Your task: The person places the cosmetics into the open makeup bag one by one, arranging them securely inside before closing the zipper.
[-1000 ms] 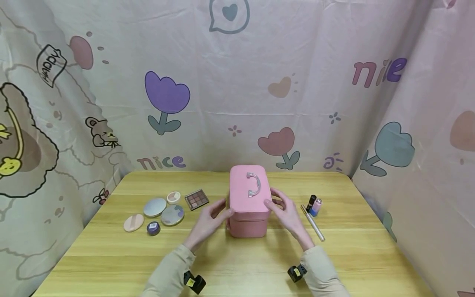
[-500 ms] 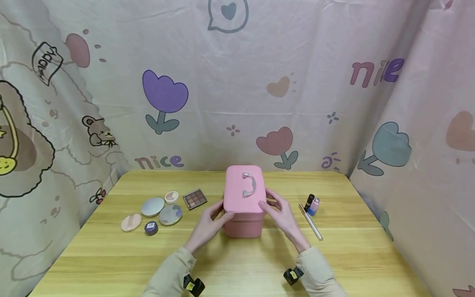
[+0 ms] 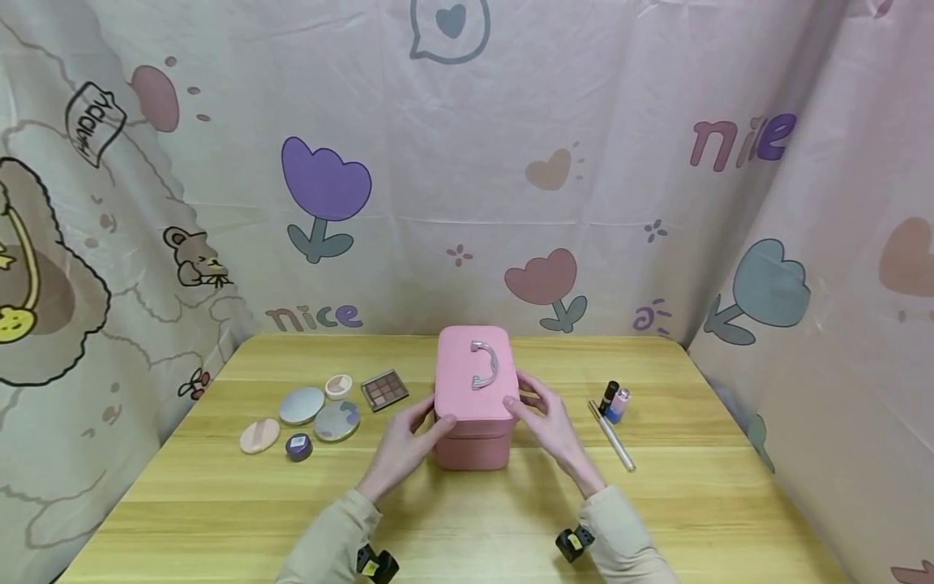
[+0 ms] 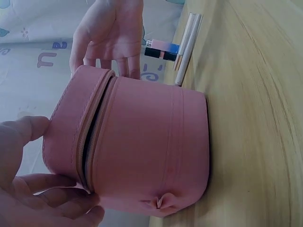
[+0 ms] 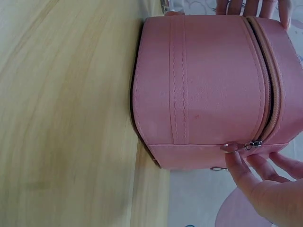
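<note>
A pink makeup case (image 3: pixel 473 450) with a silver handle (image 3: pixel 490 365) on its lid stands upright at the table's centre. My left hand (image 3: pixel 401 444) holds its left side, thumb at the lid's front corner and fingers along the side. On the right side, my right hand (image 3: pixel 549 423) holds it with the thumb on the lid's edge. In the left wrist view the zipper seam shows a narrow dark gap under the lid (image 4: pixel 71 125). The right wrist view shows the right hand's fingers (image 5: pixel 244 177) beside the zipper pull (image 5: pixel 253 144). The case's inside is hidden.
Left on the wooden table (image 3: pixel 241 519) lie a powder puff (image 3: pixel 259 436), two round compacts (image 3: pixel 302 405), a small purple jar (image 3: pixel 298 447), a small round palette (image 3: pixel 339 387) and an eyeshadow palette (image 3: pixel 384 390). Right are a silver pen-like tube (image 3: pixel 613 438), a black tube (image 3: pixel 609 396) and a pink-blue tube (image 3: pixel 618 405).
The makeup case has slid slightly left on the table, with both hands moving along. The left hand has come closer against its side. The cosmetics around it have stayed put.
</note>
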`<state>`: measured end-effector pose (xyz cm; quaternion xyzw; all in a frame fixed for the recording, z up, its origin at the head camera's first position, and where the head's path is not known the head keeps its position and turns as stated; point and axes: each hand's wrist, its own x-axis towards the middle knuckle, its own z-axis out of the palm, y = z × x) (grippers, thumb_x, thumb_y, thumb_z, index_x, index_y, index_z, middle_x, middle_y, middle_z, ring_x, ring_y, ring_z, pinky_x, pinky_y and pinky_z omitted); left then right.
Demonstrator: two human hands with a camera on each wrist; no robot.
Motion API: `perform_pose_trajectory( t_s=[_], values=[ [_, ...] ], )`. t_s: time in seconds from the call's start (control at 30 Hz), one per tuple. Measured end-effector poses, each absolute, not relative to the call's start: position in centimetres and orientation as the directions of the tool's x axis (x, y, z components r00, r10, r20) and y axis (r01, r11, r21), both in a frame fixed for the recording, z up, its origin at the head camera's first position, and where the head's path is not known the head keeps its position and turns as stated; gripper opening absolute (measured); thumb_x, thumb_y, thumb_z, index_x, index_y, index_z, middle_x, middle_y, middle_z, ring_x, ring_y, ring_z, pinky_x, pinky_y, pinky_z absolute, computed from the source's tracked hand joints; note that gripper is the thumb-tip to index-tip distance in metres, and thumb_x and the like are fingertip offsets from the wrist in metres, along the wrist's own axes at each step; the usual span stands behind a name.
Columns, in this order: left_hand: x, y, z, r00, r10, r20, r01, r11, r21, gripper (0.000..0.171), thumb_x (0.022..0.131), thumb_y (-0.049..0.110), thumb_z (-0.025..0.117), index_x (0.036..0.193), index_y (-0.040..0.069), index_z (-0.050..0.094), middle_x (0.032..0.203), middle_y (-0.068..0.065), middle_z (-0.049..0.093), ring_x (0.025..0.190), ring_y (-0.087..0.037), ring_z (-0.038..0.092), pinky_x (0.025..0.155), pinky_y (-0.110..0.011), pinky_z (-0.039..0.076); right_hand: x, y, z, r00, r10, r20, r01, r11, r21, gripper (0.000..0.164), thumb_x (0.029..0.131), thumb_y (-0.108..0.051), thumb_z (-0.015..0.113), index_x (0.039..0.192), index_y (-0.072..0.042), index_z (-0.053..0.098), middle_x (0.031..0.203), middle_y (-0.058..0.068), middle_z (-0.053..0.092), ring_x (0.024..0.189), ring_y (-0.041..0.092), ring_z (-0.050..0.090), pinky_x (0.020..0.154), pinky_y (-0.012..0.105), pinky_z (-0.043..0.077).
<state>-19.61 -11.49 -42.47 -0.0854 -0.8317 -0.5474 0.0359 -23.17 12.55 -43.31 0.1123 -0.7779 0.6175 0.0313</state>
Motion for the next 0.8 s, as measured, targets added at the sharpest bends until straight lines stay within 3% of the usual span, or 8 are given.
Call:
perform_pose_trajectory(
  t_s=[0.17,0.37,0.8],
  values=[
    [-19.6,-11.0,-42.0,-0.980,0.089,0.176,0.198,0.405,0.893,0.065,0.095,0.039,0.068,0.147,0.004,0.050,0.151,-0.019,0.050,0.143,-0.038,0.045,0.119,-0.056,0.035,-23.1,13.1,-43.5,-0.972,-0.149,0.180,-0.205,0.171,-0.964,0.057,0.097,-0.017,0.064,0.149,-0.004,0.045,0.146,0.022,0.053,0.130,0.040,0.056,0.103,0.037,0.054],
    [-19.7,-10.4,-41.5,-0.974,0.103,0.202,0.225,0.326,0.918,0.065,0.096,0.033,0.068,0.148,0.001,0.046,0.152,-0.021,0.048,0.142,-0.037,0.046,0.117,-0.049,0.038,-23.0,13.5,-43.6,-0.972,-0.159,0.173,-0.190,0.098,-0.977,0.057,0.099,-0.013,0.061,0.150,0.001,0.041,0.151,0.025,0.047,0.136,0.043,0.051,0.097,0.022,0.054],
    [-19.5,-10.0,-40.2,-0.965,0.100,0.244,0.258,0.162,0.953,0.055,0.100,0.026,0.064,0.148,0.004,0.048,0.157,-0.012,0.044,0.142,-0.032,0.047,0.113,-0.037,0.042,-22.6,13.7,-43.1,-0.977,-0.089,0.192,-0.201,0.106,-0.974,0.054,0.099,-0.011,0.059,0.148,0.005,0.042,0.151,0.026,0.046,0.137,0.044,0.049,0.095,0.012,0.049]
  ],
)
